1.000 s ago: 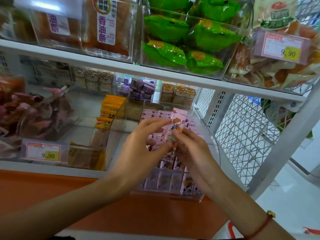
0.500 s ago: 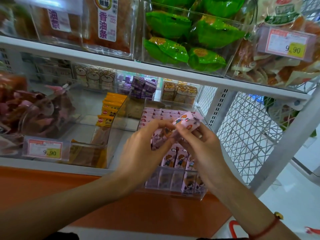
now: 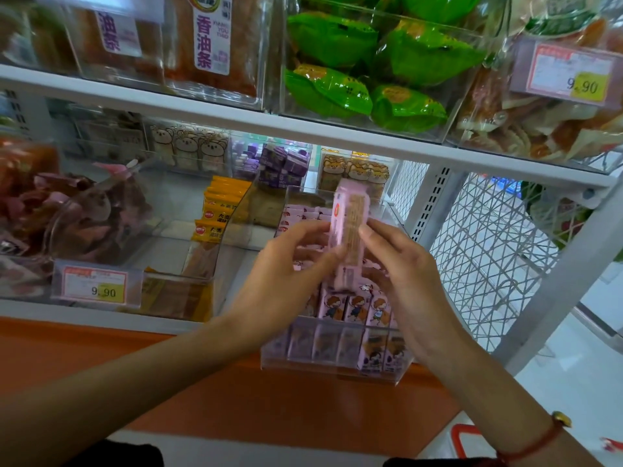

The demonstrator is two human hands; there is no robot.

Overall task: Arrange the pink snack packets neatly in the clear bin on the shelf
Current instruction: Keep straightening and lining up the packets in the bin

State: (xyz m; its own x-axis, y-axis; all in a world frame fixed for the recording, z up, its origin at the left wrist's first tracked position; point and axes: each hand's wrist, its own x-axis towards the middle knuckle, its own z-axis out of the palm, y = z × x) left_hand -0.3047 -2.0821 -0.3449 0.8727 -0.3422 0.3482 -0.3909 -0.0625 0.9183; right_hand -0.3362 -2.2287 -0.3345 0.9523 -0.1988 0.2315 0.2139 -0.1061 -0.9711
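**One pink packet held upright over the clear bin**

A single pink snack packet (image 3: 349,237) is pinched between both hands above the clear bin (image 3: 337,365), which serves as the landmark here. The left hand (image 3: 286,284) is closed on the packet's left edge with thumb and fingertips; the right hand (image 3: 404,281) grips the right edge in the same way. The packet is held roughly upright, its lower end just above the rows already standing in the bin.

The step in hand is judged to be the seating of this packet into a row. It would best be lowered straight down, kept upright and turned to face the same way as its neighbours (the printed cartoon figures face forward in the front rows), with one hand freed to hold the neighbouring packets apart so that none is tipped.

Inside the bin, pink packets (image 3: 357,308) stand in rows at the front and lie packed at the back. To the left of the bin, another clear container holds yellow packets (image 3: 215,217). Above the bin, on the upper shelf, a clear box is filled with green packets (image 3: 371,72). Behind the bin, small purple boxes (image 3: 279,166) are stacked.
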